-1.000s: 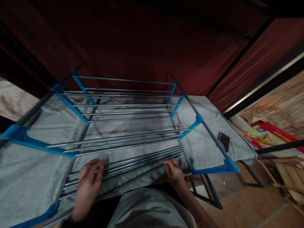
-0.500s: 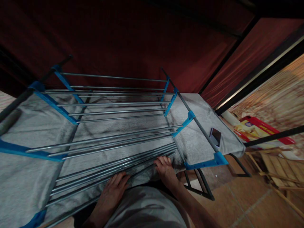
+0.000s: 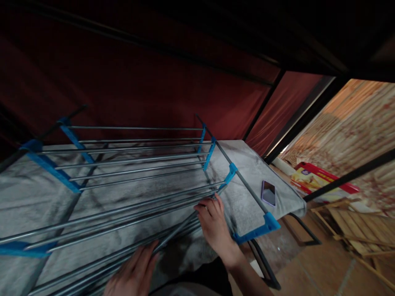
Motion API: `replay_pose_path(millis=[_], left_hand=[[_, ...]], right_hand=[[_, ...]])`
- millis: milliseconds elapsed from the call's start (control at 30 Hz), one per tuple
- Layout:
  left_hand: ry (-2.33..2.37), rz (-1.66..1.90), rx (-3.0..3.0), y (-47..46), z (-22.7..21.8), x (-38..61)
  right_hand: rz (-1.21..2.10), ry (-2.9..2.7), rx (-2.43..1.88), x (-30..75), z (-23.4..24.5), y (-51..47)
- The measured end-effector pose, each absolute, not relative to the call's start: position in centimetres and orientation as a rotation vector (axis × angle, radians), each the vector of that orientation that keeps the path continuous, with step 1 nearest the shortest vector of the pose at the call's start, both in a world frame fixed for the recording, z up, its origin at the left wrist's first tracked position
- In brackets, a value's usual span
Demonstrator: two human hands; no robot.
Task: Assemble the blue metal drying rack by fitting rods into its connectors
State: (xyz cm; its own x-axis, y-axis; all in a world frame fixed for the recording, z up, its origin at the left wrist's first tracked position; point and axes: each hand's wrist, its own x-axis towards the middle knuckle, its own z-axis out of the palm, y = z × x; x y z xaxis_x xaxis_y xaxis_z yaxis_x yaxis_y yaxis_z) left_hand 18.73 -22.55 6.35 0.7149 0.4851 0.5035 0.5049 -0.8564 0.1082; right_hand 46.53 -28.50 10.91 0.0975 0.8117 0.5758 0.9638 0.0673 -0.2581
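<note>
A metal tube slants up to the right between my two hands. My right hand pinches it near its far end, close to the blue plastic bracket on the rack's right side. Fingers of my left hand curl over the same tube lower down at the left. Beneath it, several loose tubes lie side by side on the grey cloth. The rack lies on its side, with rows of rods held between blue brackets; its lower left corner is out of view.
The rack rests on a table covered with grey cloth. A phone lies on the cloth at the right. Beyond the table edge are a red and yellow box and a folded wooden chair. A dark red curtain hangs behind.
My right hand has risen with one tube, lifting its right end off the loose tubes towards the bracket. My left hand has moved down and left in view. The camera has tilted up.
</note>
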Motion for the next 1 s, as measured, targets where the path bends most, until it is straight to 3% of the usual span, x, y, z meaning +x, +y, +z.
replay_pose_path(millis=[233,733,1000], left_hand=[[-0.92,-0.883,-2.73,-20.2,12.7,22.7],[-0.861,-0.858,-2.734,-15.7,14.1,23.6],[-0.83,-0.856,-2.788,-13.4,15.5,24.0]], right_hand=[[-0.392,-1.617,-1.778,48.4,13.3,-25.6],[-0.353,-1.598,-1.736,49.2,14.4,-24.8],[-0.264,-0.788,-1.741,51.5,10.0,-26.7]])
